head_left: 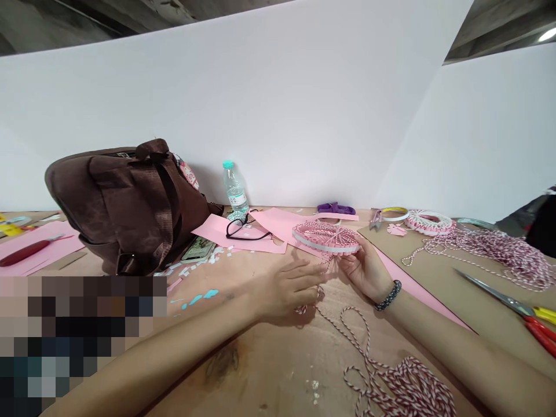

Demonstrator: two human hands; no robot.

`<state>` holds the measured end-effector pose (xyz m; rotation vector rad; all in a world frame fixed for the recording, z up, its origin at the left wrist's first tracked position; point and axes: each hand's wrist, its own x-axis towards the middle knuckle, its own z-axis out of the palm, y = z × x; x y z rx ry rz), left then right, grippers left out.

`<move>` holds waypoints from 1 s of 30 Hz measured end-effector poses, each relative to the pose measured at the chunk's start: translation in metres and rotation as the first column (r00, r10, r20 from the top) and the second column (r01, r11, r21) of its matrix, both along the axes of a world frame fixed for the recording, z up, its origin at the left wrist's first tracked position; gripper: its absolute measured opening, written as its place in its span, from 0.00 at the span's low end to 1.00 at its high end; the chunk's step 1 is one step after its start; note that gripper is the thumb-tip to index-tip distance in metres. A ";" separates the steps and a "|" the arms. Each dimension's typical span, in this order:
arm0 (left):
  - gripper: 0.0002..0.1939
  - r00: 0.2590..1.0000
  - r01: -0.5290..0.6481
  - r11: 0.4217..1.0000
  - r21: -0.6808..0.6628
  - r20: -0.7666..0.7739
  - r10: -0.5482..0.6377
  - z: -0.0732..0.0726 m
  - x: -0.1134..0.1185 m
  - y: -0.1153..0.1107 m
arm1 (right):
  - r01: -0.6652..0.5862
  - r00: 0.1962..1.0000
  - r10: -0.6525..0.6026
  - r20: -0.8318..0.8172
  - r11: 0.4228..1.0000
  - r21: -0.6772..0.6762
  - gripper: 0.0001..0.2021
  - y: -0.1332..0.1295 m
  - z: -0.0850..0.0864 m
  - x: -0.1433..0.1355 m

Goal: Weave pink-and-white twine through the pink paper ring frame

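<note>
Head view: two bare forearms reach in over a wooden table [269, 370], the lower left corner blurred out.
Wound ring: the pink-and-white ring [324, 245], threaded across its middle, is held tilted above the table, in front of the pink paper [271, 223].
Right hand: this hand [367, 267] pinches the ring's near right edge between thumb and fingers; a dark beaded bracelet [388, 295] circles the wrist.
Left hand: this hand [297, 289] is just below the ring, beside the red-and-white cord [341, 327], its fingers extended and close together; whether they pinch the cord I cannot tell.
Cord: strands run from near the left hand to a loose pile [419, 385] at the near edge.
Right side: a second wound ring [430, 223], another heap of cord [508, 255] and scissors [508, 300] lie there.
Back and left: black-framed glasses [249, 237] rest on the paper; a clear bottle [236, 188] stands between them and the white wall [304, 104], with a brown bag [130, 202] farther left.
</note>
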<state>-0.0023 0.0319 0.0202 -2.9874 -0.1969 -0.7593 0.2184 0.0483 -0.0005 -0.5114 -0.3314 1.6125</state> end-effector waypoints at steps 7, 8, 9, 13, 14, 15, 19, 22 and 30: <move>0.07 0.896 -0.395 0.817 -0.419 0.019 0.443 -0.008 -0.001 -0.001 | 0.023 0.999 -0.023 -0.028 1.000 0.001 0.07 -0.002 0.003 -0.001; 0.06 0.840 -0.455 0.734 -0.504 0.030 0.541 -0.010 -0.001 0.001 | 0.017 1.000 -0.017 -0.015 1.000 0.003 0.08 -0.002 0.004 -0.001; 0.08 0.803 -0.475 0.671 -0.569 0.033 0.596 -0.010 -0.001 0.003 | 0.006 1.000 -0.006 0.000 1.000 0.009 0.08 -0.003 0.004 -0.002; 0.09 0.830 -0.440 0.692 -0.573 0.036 0.557 -0.008 -0.001 0.007 | -0.027 0.998 0.025 0.051 0.999 0.039 0.09 -0.003 0.004 -0.003; 0.08 0.846 -0.434 0.731 -0.526 0.041 0.531 -0.007 -0.001 0.007 | -0.028 0.998 0.025 0.058 0.999 0.039 0.08 -0.003 0.004 -0.004; 0.08 0.862 -0.418 0.770 -0.482 0.057 0.504 -0.006 -0.001 0.006 | -0.029 0.998 0.027 0.062 0.999 0.035 0.08 -0.003 0.004 -0.004; 0.10 0.875 -0.293 0.769 -0.568 0.164 0.455 -0.003 0.002 0.001 | -0.036 0.992 0.030 0.125 0.998 0.048 0.07 -0.006 0.004 -0.008; 0.12 0.774 -0.152 0.547 -0.823 0.244 0.584 -0.005 0.007 0.003 | -0.060 0.975 0.035 0.221 0.993 0.104 0.08 -0.011 0.005 -0.013; 0.08 0.407 0.421 0.188 -0.888 0.370 0.835 -0.017 0.011 0.025 | -0.108 0.814 -0.075 0.576 0.955 0.277 0.13 -0.031 0.006 -0.032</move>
